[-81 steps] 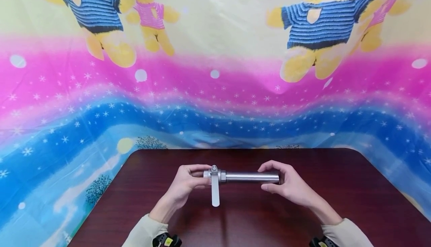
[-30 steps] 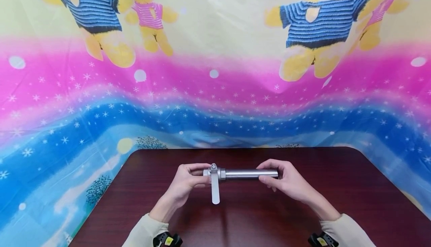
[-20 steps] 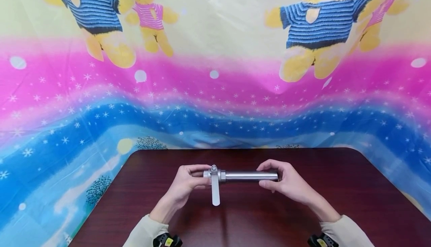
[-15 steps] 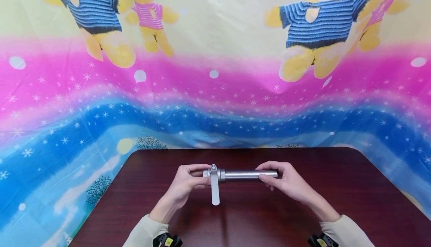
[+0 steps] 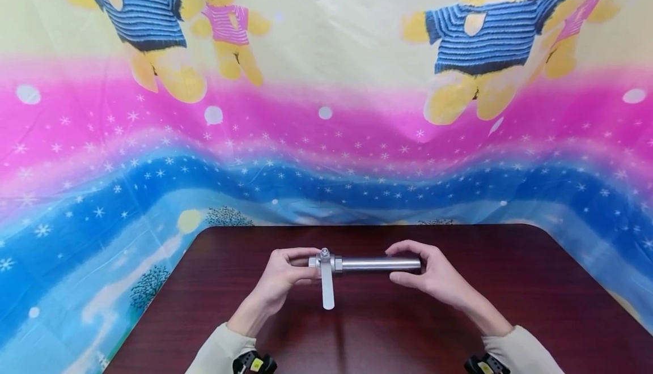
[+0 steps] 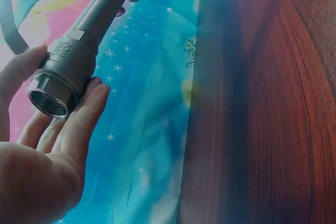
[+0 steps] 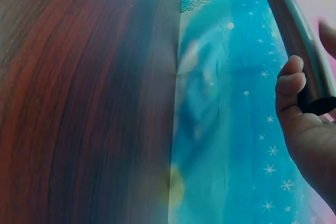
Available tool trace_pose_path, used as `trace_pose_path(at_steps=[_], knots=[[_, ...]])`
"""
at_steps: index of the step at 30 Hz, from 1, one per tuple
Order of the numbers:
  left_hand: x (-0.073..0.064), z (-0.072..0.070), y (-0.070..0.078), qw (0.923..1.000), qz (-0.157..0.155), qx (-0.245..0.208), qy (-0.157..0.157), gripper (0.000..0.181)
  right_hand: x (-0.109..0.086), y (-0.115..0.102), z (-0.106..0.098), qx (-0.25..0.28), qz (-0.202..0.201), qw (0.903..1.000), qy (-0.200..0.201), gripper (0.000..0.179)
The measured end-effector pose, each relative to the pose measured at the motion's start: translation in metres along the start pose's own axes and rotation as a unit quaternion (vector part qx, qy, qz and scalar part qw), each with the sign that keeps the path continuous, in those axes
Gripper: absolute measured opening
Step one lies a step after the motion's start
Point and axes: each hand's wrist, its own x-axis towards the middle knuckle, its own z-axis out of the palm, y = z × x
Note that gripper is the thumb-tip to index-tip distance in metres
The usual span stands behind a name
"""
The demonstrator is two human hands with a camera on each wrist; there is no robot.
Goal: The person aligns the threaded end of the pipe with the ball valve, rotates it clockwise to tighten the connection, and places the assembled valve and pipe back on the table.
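A steel ball valve (image 5: 325,263) with a long flat lever handle (image 5: 327,292) is held level above the table. My left hand (image 5: 278,277) grips its left end between thumb and fingers. In the left wrist view the valve body (image 6: 65,64) shows raised lettering and an open threaded end. A smooth metal pipe (image 5: 372,264) extends from the valve's right side. My right hand (image 5: 433,272) is at the pipe's free end. In the right wrist view its fingers (image 7: 290,80) curl against the pipe's side, while the thumb (image 7: 328,38) stands off it.
The dark red-brown wooden table (image 5: 367,328) lies below both hands. A printed curtain (image 5: 326,153) with bears and snowflakes hangs behind it and along both sides. A black strap device (image 5: 254,362) sits on the left wrist.
The right thumb has shifted up and down past the pipe's near side and now stands lower, apart from it. The left hand and the valve have stayed nearly in place.
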Motion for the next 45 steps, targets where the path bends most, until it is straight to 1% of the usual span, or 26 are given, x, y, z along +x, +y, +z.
trace_pose_path(at_steps=[3,7,9,13,18,24,29,35,37,39,40,42,45], knots=[[0.0011,0.0003,0.0,1.0,-0.001,-0.001,0.0,0.046,0.0008,0.0005,0.0,-0.003,-0.001,1.0,0.003,0.034],[0.001,0.0,0.001,1.0,0.0,-0.003,0.003,0.046,0.0015,-0.0005,-0.0005,0.002,0.013,0.9999,0.0,0.025],[0.0008,-0.0002,0.0014,1.0,0.0,-0.003,0.005,0.046,0.0015,-0.0016,-0.0002,0.009,0.014,0.9999,-0.003,0.027],[0.0007,-0.0004,0.0015,1.0,-0.002,-0.003,0.003,0.046,0.0009,-0.0018,0.001,0.015,0.001,0.9999,-0.003,0.034],[-0.0007,-0.0002,0.0009,1.0,-0.001,-0.009,0.001,0.046,0.0012,-0.0023,0.0012,0.02,0.01,0.9997,-0.001,0.022],[-0.0006,0.0006,0.0001,1.0,-0.001,-0.009,-0.003,0.046,0.0002,-0.0018,0.001,0.019,0.003,0.9998,-0.005,0.034],[0.0003,0.0007,-0.0007,0.9999,-0.001,-0.012,-0.005,0.046,-0.0001,-0.0009,0.0014,0.03,0.014,0.9994,0.002,0.024],[0.0002,0.0003,-0.0013,1.0,-0.003,-0.006,-0.006,0.046,0.0005,0.0003,0.003,0.014,-0.002,0.9999,0.007,0.034],[0.0001,-0.0001,-0.0008,0.9999,-0.002,-0.008,-0.007,0.046,0.0012,0.0,0.0034,0.017,0.003,0.9998,0.008,0.03],[0.0001,-0.0004,-0.0003,0.9999,-0.001,-0.011,-0.007,0.046,0.0018,-0.0007,0.0035,0.027,0.017,0.9995,0.006,0.023],[-0.0001,-0.0007,-0.0001,0.9999,0.0,-0.013,-0.007,0.046,0.0019,-0.0012,0.0032,0.033,0.02,0.9993,0.002,0.022],[0.0003,-0.0008,-0.0002,0.9999,0.0,-0.015,-0.007,0.046,0.0021,-0.0021,0.0028,0.037,0.022,0.9991,-0.004,0.025],[0.0007,-0.0005,-0.0012,0.9999,-0.001,-0.013,-0.007,0.046,0.0009,-0.0018,0.0024,0.035,0.014,0.9992,-0.01,0.031]])
